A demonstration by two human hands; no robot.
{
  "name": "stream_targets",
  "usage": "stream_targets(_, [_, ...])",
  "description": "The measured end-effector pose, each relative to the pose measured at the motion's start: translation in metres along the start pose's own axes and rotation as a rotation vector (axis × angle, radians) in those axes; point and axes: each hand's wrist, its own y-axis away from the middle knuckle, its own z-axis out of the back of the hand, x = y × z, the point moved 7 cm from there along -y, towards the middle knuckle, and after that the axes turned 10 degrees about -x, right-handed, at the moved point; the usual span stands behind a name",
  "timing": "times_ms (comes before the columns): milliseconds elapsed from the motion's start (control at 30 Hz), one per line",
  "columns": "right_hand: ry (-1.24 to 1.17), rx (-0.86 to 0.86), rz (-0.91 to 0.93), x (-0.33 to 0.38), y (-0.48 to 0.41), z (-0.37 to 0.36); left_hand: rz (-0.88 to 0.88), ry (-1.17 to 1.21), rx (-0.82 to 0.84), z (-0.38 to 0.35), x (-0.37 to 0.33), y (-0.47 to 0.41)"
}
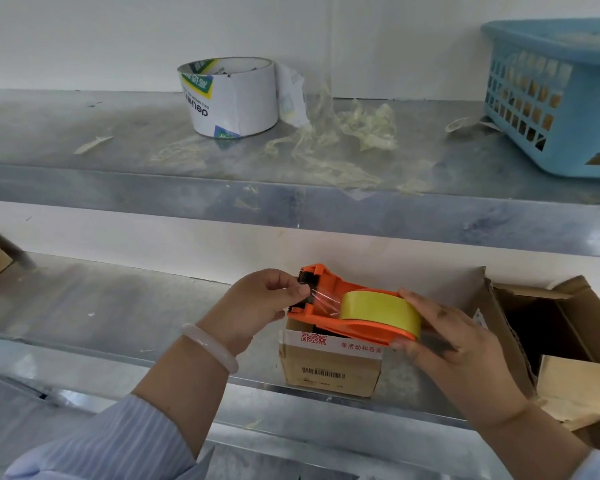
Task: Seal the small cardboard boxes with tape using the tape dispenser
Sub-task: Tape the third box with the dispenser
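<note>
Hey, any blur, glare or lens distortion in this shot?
Head view: lens slightly bows the upper shelf edge; head view: right hand smeared by blur, tape dispenser sharp, clear tape strip glinting; head view: blue basket at the corner soft.

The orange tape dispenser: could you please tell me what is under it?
A small cardboard box stands under the tape dispenser, its barcoded front showing. The dispenser and right hand cover its top, so its flaps cannot be seen.
</note>
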Motion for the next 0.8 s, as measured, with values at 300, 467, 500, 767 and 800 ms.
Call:
stream_targets(300, [-0.008, 0.036, 0.008, 0.0, 0.004, -0.002, 0.226, 0.364, 0.046, -0.003, 0.016, 0.0])
stream_targets(467, [-0.063, 0.041, 0.001, 0.003, 0.001, 0.003, 0.198, 0.347, 0.054, 0.0, 0.016, -0.001])
stream_targets(500, [-0.084, 0.042, -0.017, 0.003, 0.001, 0.004, 0.195, 0.351, 0.057, 0.0, 0.016, -0.001])
stream_targets(767, [-0.13, 0.055, -0.084, -0.003, -0.001, 0.006, 0.219, 0.432, 0.079, -0.003, 0.026, -0.002])
stream_targets(800, [-0.148, 0.05, -0.092, -0.004, -0.002, 0.007, 0.225, 0.445, 0.085, -0.003, 0.026, -0.002])
